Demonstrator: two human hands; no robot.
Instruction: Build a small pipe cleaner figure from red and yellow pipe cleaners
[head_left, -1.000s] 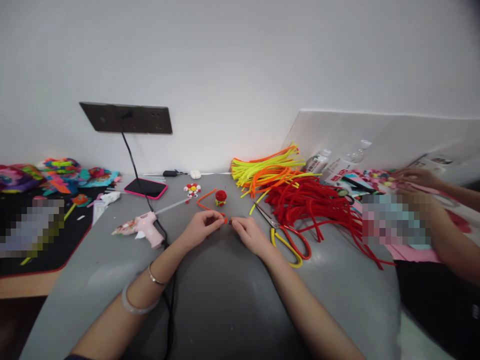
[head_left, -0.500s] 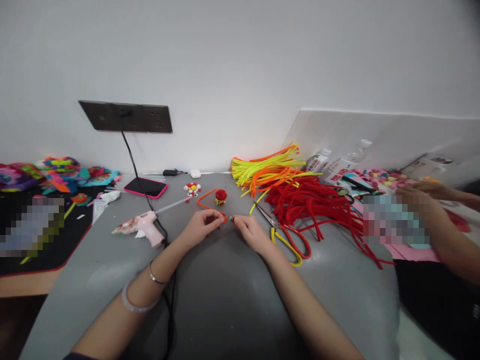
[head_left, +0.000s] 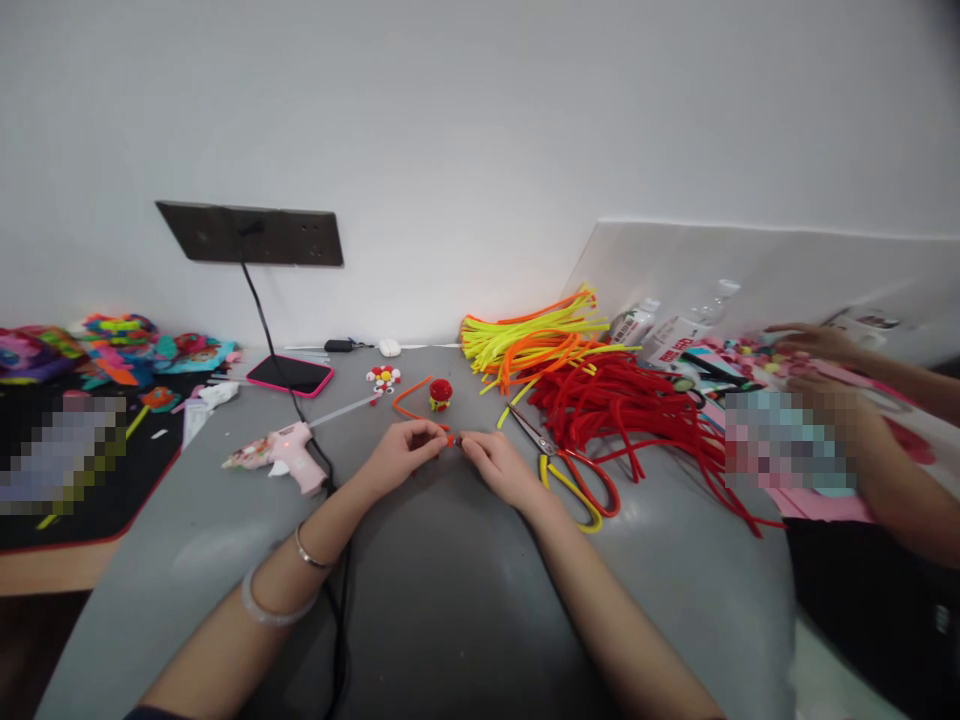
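My left hand [head_left: 405,455] is closed in a pinch on a short orange pipe cleaner piece [head_left: 449,436]. Facing it, my right hand [head_left: 496,462] pinches something tiny and dark, too small to make out, right against the orange piece. Just beyond my fingers stands a small red and yellow pipe cleaner figure [head_left: 440,395]. To its left lie a bent orange pipe cleaner [head_left: 409,405] and a red and white flower [head_left: 384,377] with a yellow centre. Scissors [head_left: 559,455] with red and yellow handles rest open to the right of my right hand.
A pink glue gun [head_left: 289,455] with its black cord lies left, near a phone [head_left: 291,375]. Yellow and orange pipe cleaners [head_left: 525,335] and red ones [head_left: 615,400] are heaped right. Another person's hands [head_left: 825,395] work at the far right.
My right hand has moved slightly left, bringing the tiny dark thing up to the orange piece. My left hand stays put. The other person's far hand has reached toward the colourful pile.
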